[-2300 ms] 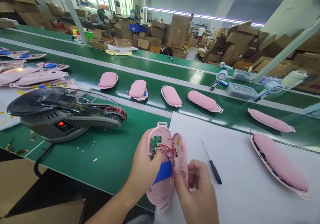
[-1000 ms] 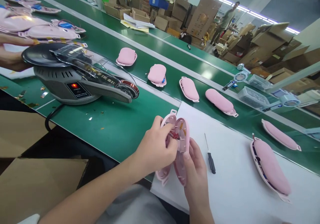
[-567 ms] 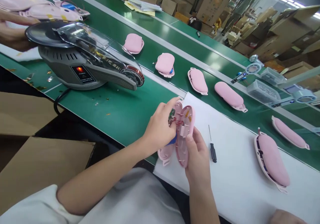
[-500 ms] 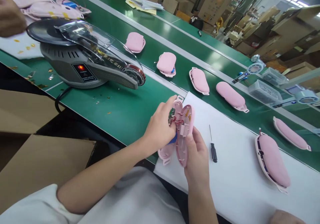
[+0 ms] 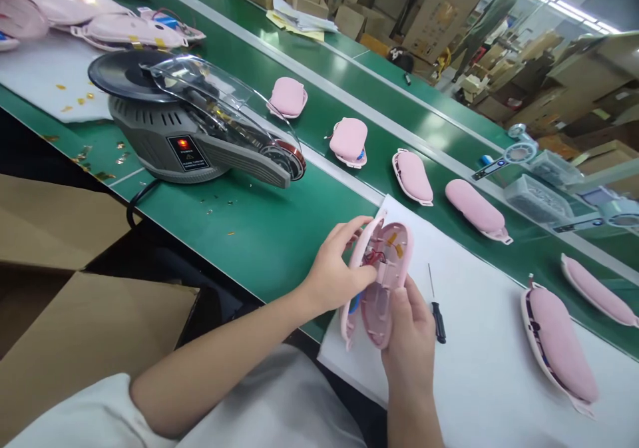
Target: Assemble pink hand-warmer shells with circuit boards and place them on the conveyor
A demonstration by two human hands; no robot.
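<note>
Between my hands is a pink oval plastic casing (image 5: 380,328), its two halves spread like an open book, with red wires and a blue part inside. My left hand (image 5: 339,268) is closed round the left half, its thumb reaching inside near the wires. The right half is gripped by my right hand (image 5: 412,328), thumb along the near edge. Strips of amber tape show inside that half. Just right of my right hand a black-handled screwdriver (image 5: 438,321) lies on the white sheet (image 5: 469,368).
A grey tape dispenser (image 5: 200,135) with a lit red light stands at left. Several pink casings (image 5: 474,208) are lined up along the green bench, one casing (image 5: 562,348) on the sheet. More pink casings (image 5: 132,30) are heaped at far left. Cardboard boxes (image 5: 100,341) sit below the bench edge.
The left half has turned upright towards the right half, hiding the green circuit board seen before. Another person's hand at the far left has gone out of view. The view has shifted slightly.
</note>
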